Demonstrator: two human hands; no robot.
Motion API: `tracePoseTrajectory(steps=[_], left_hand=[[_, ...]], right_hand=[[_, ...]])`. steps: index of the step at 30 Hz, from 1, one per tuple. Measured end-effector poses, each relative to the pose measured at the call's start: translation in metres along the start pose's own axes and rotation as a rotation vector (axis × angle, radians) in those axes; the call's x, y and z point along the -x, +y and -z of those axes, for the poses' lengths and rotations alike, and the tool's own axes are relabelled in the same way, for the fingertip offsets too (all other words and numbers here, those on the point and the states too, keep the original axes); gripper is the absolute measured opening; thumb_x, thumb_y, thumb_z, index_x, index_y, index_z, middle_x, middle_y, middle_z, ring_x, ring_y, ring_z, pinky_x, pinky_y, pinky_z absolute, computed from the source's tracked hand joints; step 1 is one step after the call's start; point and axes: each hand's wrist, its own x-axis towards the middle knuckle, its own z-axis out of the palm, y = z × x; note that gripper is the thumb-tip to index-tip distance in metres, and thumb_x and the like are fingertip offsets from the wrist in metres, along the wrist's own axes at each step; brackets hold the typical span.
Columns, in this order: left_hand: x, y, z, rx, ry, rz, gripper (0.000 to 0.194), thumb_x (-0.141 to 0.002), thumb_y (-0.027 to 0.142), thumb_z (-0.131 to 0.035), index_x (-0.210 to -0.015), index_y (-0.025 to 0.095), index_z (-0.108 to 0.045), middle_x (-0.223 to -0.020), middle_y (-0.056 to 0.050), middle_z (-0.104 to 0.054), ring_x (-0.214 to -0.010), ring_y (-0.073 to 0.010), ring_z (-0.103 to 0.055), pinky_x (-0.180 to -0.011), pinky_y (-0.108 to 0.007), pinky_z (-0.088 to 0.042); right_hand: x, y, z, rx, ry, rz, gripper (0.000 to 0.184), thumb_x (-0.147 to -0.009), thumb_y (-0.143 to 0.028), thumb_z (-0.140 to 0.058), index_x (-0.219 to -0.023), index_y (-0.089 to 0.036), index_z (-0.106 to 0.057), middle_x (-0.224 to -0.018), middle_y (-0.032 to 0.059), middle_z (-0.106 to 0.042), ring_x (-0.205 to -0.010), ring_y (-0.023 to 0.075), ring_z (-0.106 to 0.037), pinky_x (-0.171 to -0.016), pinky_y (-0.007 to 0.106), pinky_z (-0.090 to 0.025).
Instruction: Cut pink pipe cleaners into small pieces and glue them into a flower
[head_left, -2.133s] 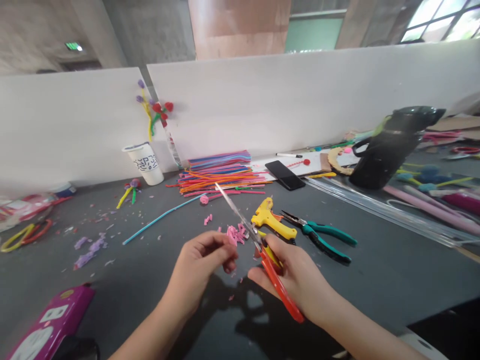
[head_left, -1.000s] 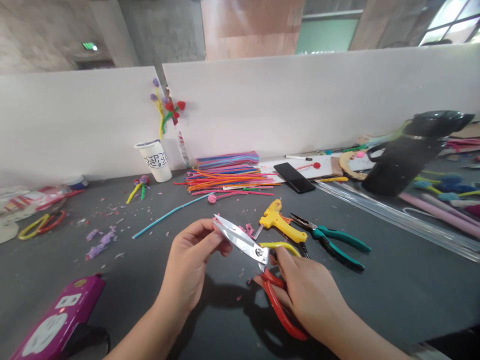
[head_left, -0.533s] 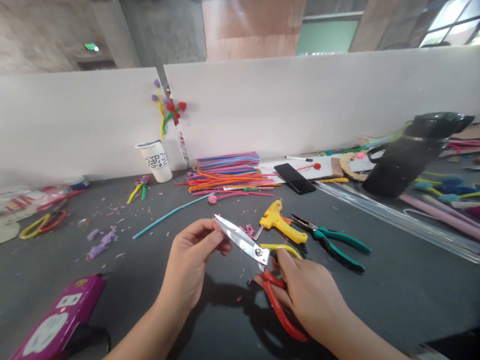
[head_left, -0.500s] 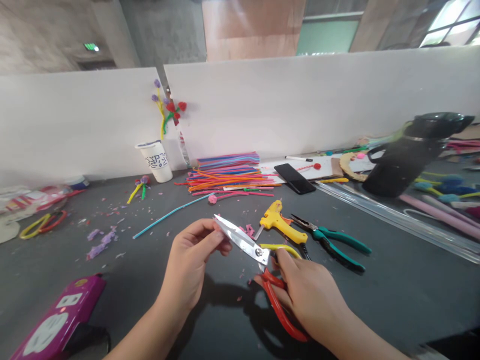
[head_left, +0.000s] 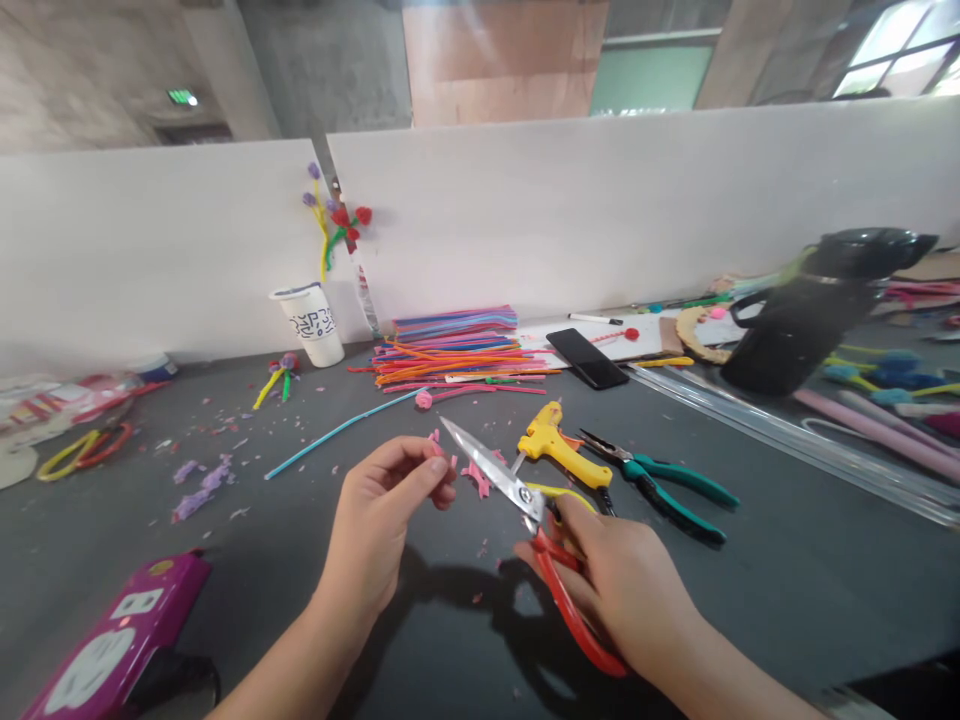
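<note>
My left hand (head_left: 386,515) pinches a small pink fuzzy piece (head_left: 436,447) between thumb and fingertips; most of it is hidden by the fingers. In my right hand (head_left: 622,580) is a pair of scissors (head_left: 491,475) with red and yellow handles. The blades look closed or nearly so, and their tip points up and left, just right of the pink piece and apart from it. Beneath the blades, pink fuzzy scraps (head_left: 478,478) lie on the dark table. A yellow glue gun (head_left: 562,445) and green-handled long-nose pliers (head_left: 667,480) lie beyond my right hand.
Behind are bundled pipe cleaners (head_left: 457,350), a phone (head_left: 587,358) and a white paper cup (head_left: 309,325). A black jug (head_left: 802,315) stands right. Purple scraps (head_left: 202,490), a magenta device (head_left: 124,635) and other scissors (head_left: 82,450) lie left. A white partition (head_left: 600,210) borders the back.
The scissors have shifted slightly right, away from my left fingers. The pink piece in my left hand and more of the scraps below now show.
</note>
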Motion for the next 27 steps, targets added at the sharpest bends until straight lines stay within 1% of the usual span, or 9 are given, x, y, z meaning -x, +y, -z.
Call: tracePoseTrajectory(steps=[4,8,11,14,15,20,23,25,27], left_hand=[[0.000,0.002,-0.002,-0.017,0.000,0.022,0.007,-0.071,0.022,-0.063,-0.067,0.017,-0.059,-0.062,0.002,-0.059,-0.055,-0.0087,-0.053,-0.054,-0.020,-0.042],[-0.004,0.001,-0.002,-0.153,-0.008,0.042,0.008,-0.070,0.024,-0.061,-0.068,0.016,-0.058,-0.060,0.002,-0.059,-0.053,-0.0101,-0.053,-0.053,-0.021,-0.042],[-0.010,-0.008,0.000,-0.409,-0.069,0.046,0.009,-0.070,0.026,-0.058,-0.069,0.017,-0.058,-0.056,0.003,-0.057,-0.052,-0.0118,-0.052,-0.053,-0.023,-0.041],[-0.018,-0.023,0.002,-0.768,-0.150,-0.048,0.015,-0.071,0.029,-0.053,-0.062,0.018,-0.058,-0.052,0.004,-0.053,-0.050,-0.0117,-0.049,-0.050,-0.023,-0.037],[-0.021,-0.028,0.002,-0.818,-0.151,-0.071,0.016,-0.070,0.028,-0.052,-0.060,0.018,-0.058,-0.051,0.004,-0.052,-0.050,-0.0118,-0.048,-0.050,-0.023,-0.036],[-0.033,-0.042,0.008,-0.892,-0.126,-0.100,0.030,-0.077,0.037,-0.044,-0.062,0.018,-0.061,-0.052,0.003,-0.056,-0.047,-0.0123,-0.050,-0.049,-0.023,-0.036],[-0.038,-0.042,0.017,-0.947,-0.058,-0.126,0.037,-0.079,0.040,-0.039,-0.058,0.018,-0.060,-0.047,0.003,-0.052,-0.045,-0.0136,-0.050,-0.046,-0.023,-0.035],[-0.041,-0.042,0.024,-0.982,0.000,-0.176,0.030,-0.079,0.036,-0.042,-0.063,0.018,-0.060,-0.053,0.002,-0.053,-0.052,-0.0151,-0.053,-0.051,-0.024,-0.038],[-0.046,-0.043,0.031,-1.012,0.041,-0.241,0.019,-0.076,0.027,-0.045,-0.078,0.018,-0.061,-0.068,0.000,-0.059,-0.063,-0.0163,-0.055,-0.060,-0.026,-0.042]], right_hand=[[-0.004,-0.001,0.001,-0.150,-0.045,-0.135,0.028,-0.080,-0.047,-0.044,-0.067,-0.024,-0.036,-0.047,-0.0039,-0.049,-0.041,0.0150,-0.049,-0.043,0.023,-0.027],[-0.008,0.004,0.002,-0.213,-0.045,-0.195,0.030,-0.080,-0.048,-0.042,-0.065,-0.024,-0.030,-0.049,-0.0047,-0.046,-0.041,0.0135,-0.043,-0.044,0.023,-0.028],[-0.010,0.010,0.002,-0.241,-0.008,-0.211,0.030,-0.078,-0.045,-0.044,-0.063,-0.024,-0.029,-0.048,-0.0053,-0.043,-0.042,0.0124,-0.039,-0.045,0.022,-0.028],[-0.013,0.015,0.003,-0.283,0.019,-0.236,0.029,-0.077,-0.042,-0.046,-0.062,-0.023,-0.031,-0.049,-0.0053,-0.043,-0.043,0.0115,-0.038,-0.046,0.022,-0.028],[-0.014,0.015,0.004,-0.293,0.014,-0.251,0.029,-0.077,-0.043,-0.046,-0.062,-0.023,-0.031,-0.049,-0.0053,-0.043,-0.043,0.0113,-0.037,-0.045,0.022,-0.028],[-0.018,0.015,0.007,-0.288,-0.032,-0.302,0.031,-0.077,-0.048,-0.044,-0.062,-0.023,-0.031,-0.048,-0.0046,-0.043,-0.043,0.0121,-0.037,-0.046,0.023,-0.026],[-0.019,0.017,0.007,-0.289,-0.040,-0.323,0.030,-0.077,-0.047,-0.044,-0.062,-0.023,-0.033,-0.050,-0.0031,-0.047,-0.045,0.0130,-0.040,-0.047,0.023,-0.026],[-0.018,0.019,0.007,-0.297,-0.043,-0.337,0.029,-0.077,-0.045,-0.044,-0.061,-0.023,-0.035,-0.051,-0.0026,-0.047,-0.046,0.0131,-0.040,-0.047,0.023,-0.026],[-0.018,0.021,0.007,-0.300,-0.042,-0.348,0.029,-0.076,-0.045,-0.046,-0.061,-0.023,-0.037,-0.050,-0.0028,-0.046,-0.046,0.0128,-0.039,-0.046,0.023,-0.025]])
